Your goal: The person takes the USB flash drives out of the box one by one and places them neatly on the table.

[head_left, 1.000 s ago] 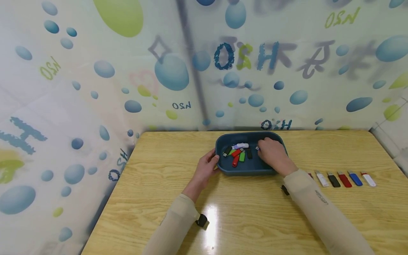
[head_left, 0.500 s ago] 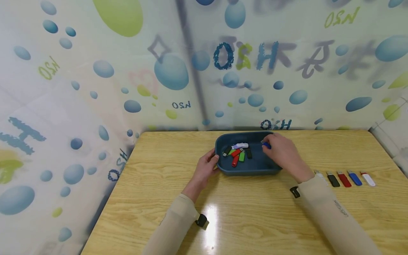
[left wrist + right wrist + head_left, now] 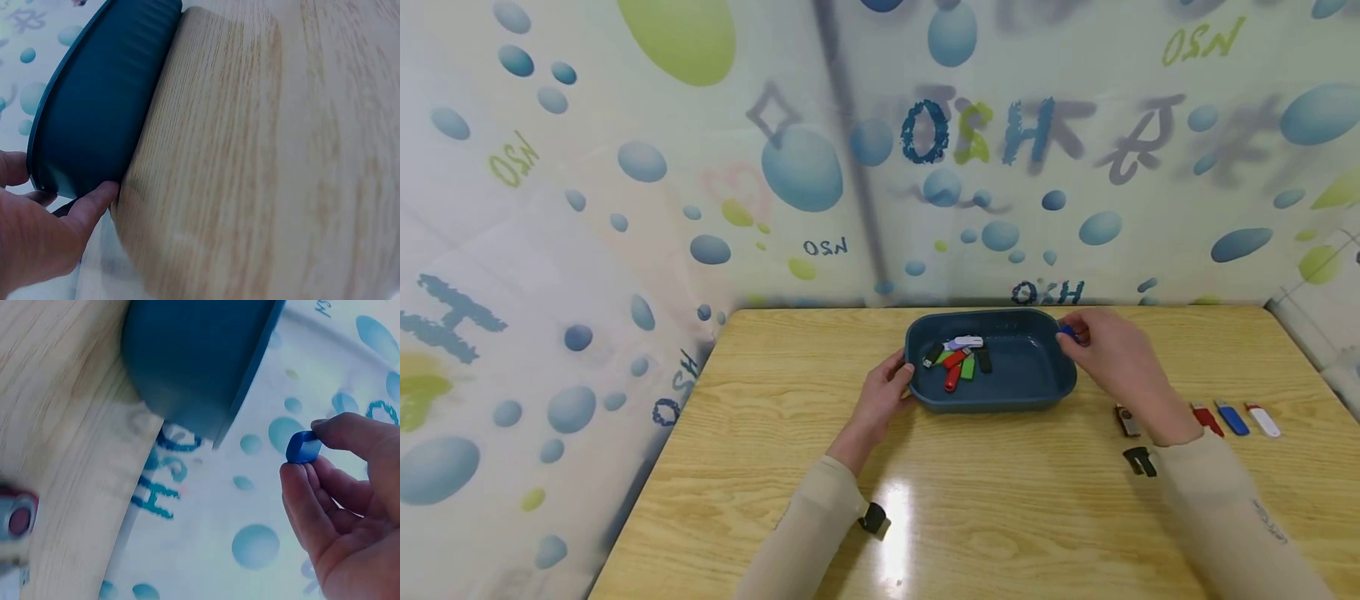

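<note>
A dark blue plastic bin (image 3: 1022, 367) sits on the wooden table. My left hand (image 3: 883, 396) grips its left end, thumb at the rim and fingers against the outer wall (image 3: 94, 106). Just past the bin's right end, my right hand (image 3: 1120, 362) pinches a blue USB stick (image 3: 304, 447) between thumb and fingertips, in the air. Inside the bin's left half lies a small pile of USB sticks, among them a red one (image 3: 953, 378), a green one (image 3: 967, 367), a black one (image 3: 984, 361) and a white one (image 3: 968, 342).
On the table at right, a row of USB sticks includes a metal-and-dark one (image 3: 1126, 421), a red one (image 3: 1207, 418), a blue one (image 3: 1232, 418) and a white-and-red one (image 3: 1262, 420). My right forearm covers part of this row. A patterned curtain (image 3: 880, 167) hangs behind the table.
My right hand has lifted the blue USB stick out of the bin and carried it right, past the rim. My left hand stays at the bin's left end.
</note>
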A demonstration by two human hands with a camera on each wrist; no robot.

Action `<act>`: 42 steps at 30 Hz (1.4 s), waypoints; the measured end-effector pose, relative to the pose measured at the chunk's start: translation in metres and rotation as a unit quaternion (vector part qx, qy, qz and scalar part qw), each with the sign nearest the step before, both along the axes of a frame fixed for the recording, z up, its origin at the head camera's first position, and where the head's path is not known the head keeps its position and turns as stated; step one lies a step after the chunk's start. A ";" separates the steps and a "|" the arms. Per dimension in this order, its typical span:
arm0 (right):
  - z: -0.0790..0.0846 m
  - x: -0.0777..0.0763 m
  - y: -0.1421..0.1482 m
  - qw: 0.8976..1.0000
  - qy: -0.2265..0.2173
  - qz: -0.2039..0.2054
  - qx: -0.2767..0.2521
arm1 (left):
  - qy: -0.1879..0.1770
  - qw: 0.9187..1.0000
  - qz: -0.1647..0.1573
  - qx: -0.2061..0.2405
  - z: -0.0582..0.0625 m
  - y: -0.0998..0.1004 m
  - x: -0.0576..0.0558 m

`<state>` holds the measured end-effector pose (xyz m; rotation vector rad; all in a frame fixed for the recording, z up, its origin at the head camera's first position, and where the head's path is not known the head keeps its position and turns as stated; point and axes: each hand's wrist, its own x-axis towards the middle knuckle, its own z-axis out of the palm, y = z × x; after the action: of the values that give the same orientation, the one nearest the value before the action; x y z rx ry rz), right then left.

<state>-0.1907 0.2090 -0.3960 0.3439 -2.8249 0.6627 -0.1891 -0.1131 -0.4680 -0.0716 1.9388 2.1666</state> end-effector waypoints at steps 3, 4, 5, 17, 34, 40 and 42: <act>0.000 0.004 0.011 1.000 0.007 -0.004 -0.012 | 0.000 1.000 0.000 0.002 -0.001 0.000 -0.001; 0.000 0.005 0.014 1.000 0.007 -0.007 -0.017 | 0.000 1.000 -0.001 0.003 -0.001 -0.001 -0.001; 0.000 0.005 0.017 1.000 0.004 -0.009 -0.022 | 0.002 1.000 -0.002 0.003 -0.001 -0.001 -0.001; -0.012 0.010 0.045 0.999 -0.022 -0.039 -0.030 | -0.005 1.000 0.002 -0.001 -0.002 -0.002 -0.001; -0.043 0.005 0.061 0.993 -0.093 -0.066 0.004 | -0.002 1.000 -0.003 -0.002 -0.001 -0.002 -0.001; -0.050 0.002 0.061 0.990 -0.119 -0.070 0.014 | 0.001 1.000 -0.004 -0.002 0.000 -0.002 -0.001; -0.051 0.001 0.062 0.989 -0.126 -0.070 0.017 | 0.002 1.000 -0.005 -0.002 0.000 -0.001 -0.001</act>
<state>-0.1897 0.2707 -0.4470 0.0697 -3.0661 0.6698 -0.1899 -0.1144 -0.4676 -0.0591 1.9411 2.1595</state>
